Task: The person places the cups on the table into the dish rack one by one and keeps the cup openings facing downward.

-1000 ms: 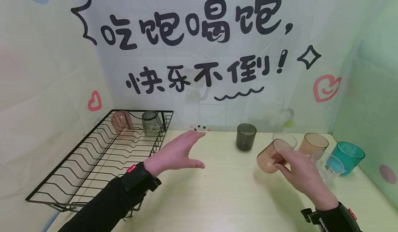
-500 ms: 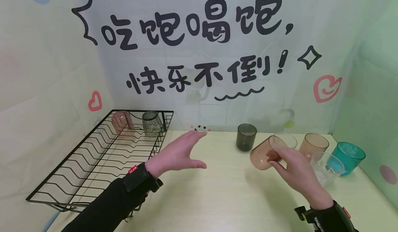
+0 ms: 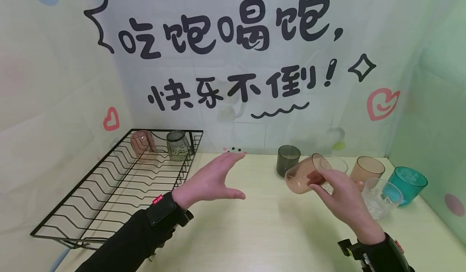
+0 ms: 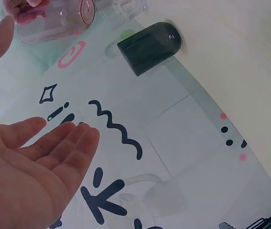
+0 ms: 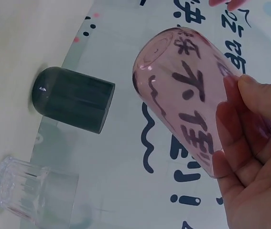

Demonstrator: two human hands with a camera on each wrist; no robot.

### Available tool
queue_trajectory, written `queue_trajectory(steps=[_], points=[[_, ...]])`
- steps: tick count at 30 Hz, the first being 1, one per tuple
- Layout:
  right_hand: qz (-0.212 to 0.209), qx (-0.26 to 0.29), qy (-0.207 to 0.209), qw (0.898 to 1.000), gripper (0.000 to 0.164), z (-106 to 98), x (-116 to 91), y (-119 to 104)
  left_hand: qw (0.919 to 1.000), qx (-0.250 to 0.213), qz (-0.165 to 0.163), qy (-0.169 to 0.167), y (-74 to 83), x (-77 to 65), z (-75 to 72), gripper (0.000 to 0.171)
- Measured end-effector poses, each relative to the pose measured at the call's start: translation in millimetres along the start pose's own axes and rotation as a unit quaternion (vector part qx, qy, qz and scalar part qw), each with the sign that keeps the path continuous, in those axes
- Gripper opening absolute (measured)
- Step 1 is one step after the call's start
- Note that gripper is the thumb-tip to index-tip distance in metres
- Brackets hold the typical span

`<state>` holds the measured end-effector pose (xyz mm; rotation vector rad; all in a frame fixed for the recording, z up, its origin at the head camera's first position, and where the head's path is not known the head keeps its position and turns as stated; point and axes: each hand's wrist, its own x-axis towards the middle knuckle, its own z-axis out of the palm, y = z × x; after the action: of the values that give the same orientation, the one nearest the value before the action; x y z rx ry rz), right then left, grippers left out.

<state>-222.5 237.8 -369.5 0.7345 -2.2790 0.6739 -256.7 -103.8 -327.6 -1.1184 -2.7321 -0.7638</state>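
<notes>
My right hand (image 3: 344,201) holds a see-through pinkish-amber tumbler (image 3: 301,177) near its rim, thumb on one side and fingers on the other. The tumbler is tilted above the table, its base pointing down and left in the head view. In the right wrist view the round base of the pink tumbler (image 5: 178,90) faces away from the hand. My left hand (image 3: 207,183) hovers between the rack and the tumbler, fingers stretched and thumb spread, holding nothing. A dark grey tumbler (image 3: 288,158) stands upright just behind the held one.
A black wire rack (image 3: 81,182) on the left bears a pink glass (image 3: 143,144) and a grey glass (image 3: 177,145), both upside down. Around my right hand stand an amber cup (image 3: 369,168), a teal cup (image 3: 407,185) and two clear glasses (image 3: 380,199).
My right hand has carried the pinkish-amber tumbler left and slightly up, away from the other cups, and the tumbler has tipped further. My left hand has shifted slightly right.
</notes>
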Motion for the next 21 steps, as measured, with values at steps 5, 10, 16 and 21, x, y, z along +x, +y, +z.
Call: queue_trajectory(steps=[5, 10, 16, 21], points=[[0.011, 0.022, 0.017, 1.0, 0.027, 0.2, 2.9, -6.0, 1.0, -0.007, -0.003, 0.005, 1.6, 0.8, 0.6, 0.103], [0.009, 0.056, 0.049, 0.997, 0.03, 2.3, 6.0, -11.9, 0.9997, -0.014, 0.003, 0.018, 2.9, 2.3, 1.0, 0.104], [-0.005, 0.094, 0.081, 0.992, 0.036, 6.3, 7.8, -16.6, 0.999, -0.024, 0.008, 0.037, 4.4, 4.0, 2.3, 0.104], [-0.003, 0.12, 0.095, 0.988, 0.039, 10.0, 8.4, -19.4, 0.9982, -0.043, 0.003, 0.042, 6.6, 4.3, 3.3, 0.106]])
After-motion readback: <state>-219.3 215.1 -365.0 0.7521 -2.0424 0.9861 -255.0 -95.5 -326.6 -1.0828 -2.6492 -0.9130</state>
